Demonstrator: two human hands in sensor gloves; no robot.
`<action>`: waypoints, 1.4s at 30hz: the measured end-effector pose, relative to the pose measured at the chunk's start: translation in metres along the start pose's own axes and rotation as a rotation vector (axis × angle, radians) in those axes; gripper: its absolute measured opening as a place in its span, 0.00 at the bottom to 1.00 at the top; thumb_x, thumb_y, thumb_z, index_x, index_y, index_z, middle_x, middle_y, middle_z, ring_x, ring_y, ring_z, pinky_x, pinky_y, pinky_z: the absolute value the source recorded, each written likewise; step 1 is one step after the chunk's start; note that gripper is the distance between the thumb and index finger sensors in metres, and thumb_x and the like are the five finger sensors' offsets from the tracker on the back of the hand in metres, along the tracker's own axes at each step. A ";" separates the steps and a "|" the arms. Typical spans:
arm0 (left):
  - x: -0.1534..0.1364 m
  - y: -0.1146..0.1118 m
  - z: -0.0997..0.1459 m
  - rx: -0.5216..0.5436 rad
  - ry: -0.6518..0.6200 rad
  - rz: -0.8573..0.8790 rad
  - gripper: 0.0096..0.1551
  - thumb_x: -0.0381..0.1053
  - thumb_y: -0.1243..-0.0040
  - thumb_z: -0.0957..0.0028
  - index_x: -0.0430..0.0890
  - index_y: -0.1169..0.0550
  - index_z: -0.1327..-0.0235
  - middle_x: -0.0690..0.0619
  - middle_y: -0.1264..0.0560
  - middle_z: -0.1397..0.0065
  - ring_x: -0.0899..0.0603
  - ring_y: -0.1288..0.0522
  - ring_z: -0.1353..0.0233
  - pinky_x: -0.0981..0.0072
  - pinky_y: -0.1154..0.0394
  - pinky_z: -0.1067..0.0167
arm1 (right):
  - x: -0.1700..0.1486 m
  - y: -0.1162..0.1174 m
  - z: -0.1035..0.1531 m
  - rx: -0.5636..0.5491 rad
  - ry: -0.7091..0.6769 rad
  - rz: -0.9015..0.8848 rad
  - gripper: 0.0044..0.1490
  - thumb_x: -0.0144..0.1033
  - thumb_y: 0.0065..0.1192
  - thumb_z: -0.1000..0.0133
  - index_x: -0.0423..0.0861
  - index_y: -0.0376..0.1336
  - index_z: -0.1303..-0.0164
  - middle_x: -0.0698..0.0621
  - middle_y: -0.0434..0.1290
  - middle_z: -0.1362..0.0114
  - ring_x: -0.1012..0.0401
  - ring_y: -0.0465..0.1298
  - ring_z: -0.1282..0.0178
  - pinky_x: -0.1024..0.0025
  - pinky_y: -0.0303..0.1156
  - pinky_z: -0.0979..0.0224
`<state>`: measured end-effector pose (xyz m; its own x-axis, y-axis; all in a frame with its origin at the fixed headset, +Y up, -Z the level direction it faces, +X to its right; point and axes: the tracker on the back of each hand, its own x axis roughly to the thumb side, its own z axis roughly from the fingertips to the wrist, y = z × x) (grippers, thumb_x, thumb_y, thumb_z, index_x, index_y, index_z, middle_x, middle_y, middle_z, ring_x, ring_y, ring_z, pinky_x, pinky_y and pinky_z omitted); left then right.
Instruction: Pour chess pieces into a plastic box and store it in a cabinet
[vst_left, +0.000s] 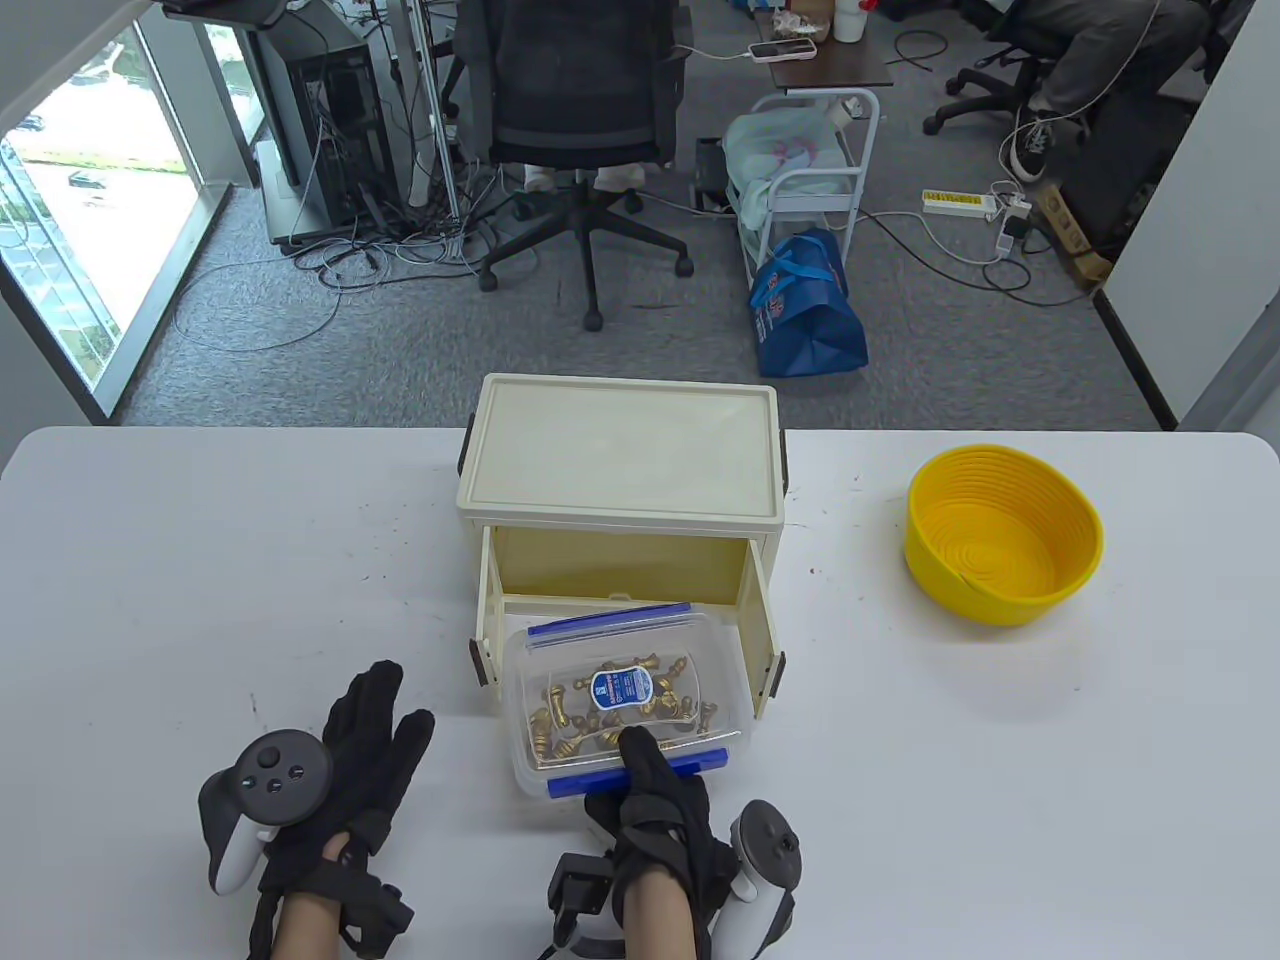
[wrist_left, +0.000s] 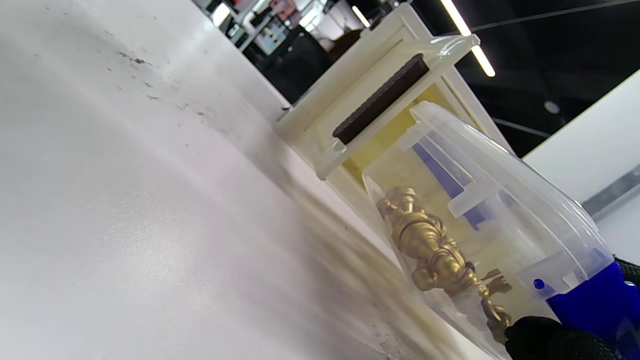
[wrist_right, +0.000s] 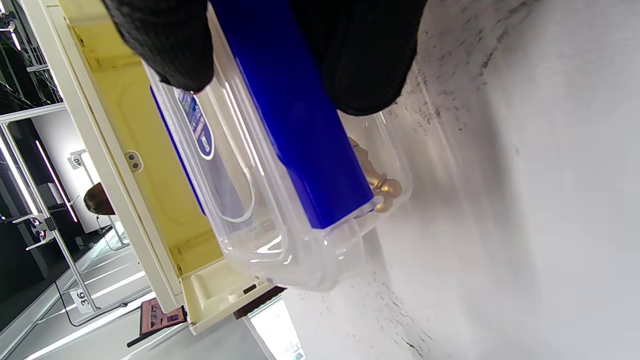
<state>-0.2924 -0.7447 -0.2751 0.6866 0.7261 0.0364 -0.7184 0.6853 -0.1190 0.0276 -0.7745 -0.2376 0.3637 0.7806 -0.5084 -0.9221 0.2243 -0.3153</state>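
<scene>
Chess pieces (vst_left: 610, 712) fill the lidded box (vst_left: 560, 660), half inside the cabinet (vst_left: 620, 470); right hand (vst_left: 655, 800) grips its near edge, left hand (vst_left: 370, 740) lies spread flat on the tabletop (vst_left: 200, 600).

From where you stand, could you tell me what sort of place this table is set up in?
Most likely an office or lab workspace. Beyond the white table stand a black mesh swivel chair, a black desktop computer tower amid tangled cables, and a yellow power strip on grey carpet.
</scene>
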 end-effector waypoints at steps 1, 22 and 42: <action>0.000 0.000 0.000 -0.002 0.001 0.003 0.55 0.76 0.70 0.32 0.42 0.55 0.03 0.30 0.55 0.06 0.19 0.57 0.14 0.18 0.47 0.29 | 0.001 0.001 -0.002 -0.004 -0.003 -0.002 0.48 0.54 0.73 0.42 0.35 0.50 0.33 0.39 0.65 0.33 0.47 0.78 0.44 0.65 0.82 0.44; 0.002 0.005 0.001 0.011 -0.011 0.033 0.55 0.76 0.70 0.32 0.42 0.55 0.03 0.30 0.55 0.06 0.19 0.57 0.14 0.17 0.48 0.29 | 0.030 0.027 -0.041 -0.043 -0.004 -0.016 0.49 0.55 0.73 0.42 0.35 0.49 0.33 0.39 0.65 0.33 0.47 0.79 0.44 0.66 0.82 0.44; 0.002 0.006 0.000 0.006 -0.010 0.057 0.54 0.76 0.70 0.32 0.42 0.55 0.03 0.30 0.56 0.06 0.19 0.58 0.14 0.17 0.48 0.29 | 0.053 0.053 -0.082 -0.100 -0.022 -0.044 0.49 0.55 0.73 0.42 0.35 0.49 0.33 0.39 0.65 0.33 0.46 0.79 0.44 0.66 0.83 0.44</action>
<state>-0.2952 -0.7391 -0.2753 0.6437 0.7642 0.0397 -0.7568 0.6435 -0.1148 0.0090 -0.7688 -0.3467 0.4000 0.7838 -0.4751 -0.8869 0.2002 -0.4163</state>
